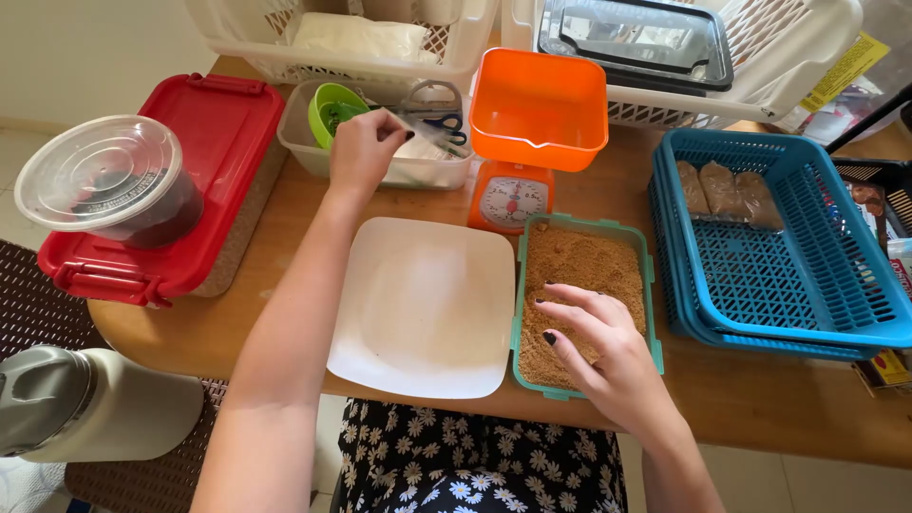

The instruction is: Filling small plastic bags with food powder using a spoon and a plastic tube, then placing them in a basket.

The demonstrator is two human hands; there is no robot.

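My left hand (363, 147) reaches over a clear bin (306, 150) at the table's far side and pinches a thin clear plastic bag (418, 128) above it. A green cup (334, 110) and scissors (439, 106) lie in that bin. My right hand (597, 344) rests with spread fingers on the brown granular sugar in a green-rimmed rectangular container (581, 245). A white square plate (425, 306) sits bare between my two arms. Behind the sugar container stands an orange kitchen scale (532, 123) with its bowl on top.
A blue basket (788, 275) at right holds three filled brown packets (727, 190). A red lidded box (223, 133) carries a round clear tub (104, 180) at left. White baskets (456, 47) line the back. A thermos (85, 404) lies at lower left.
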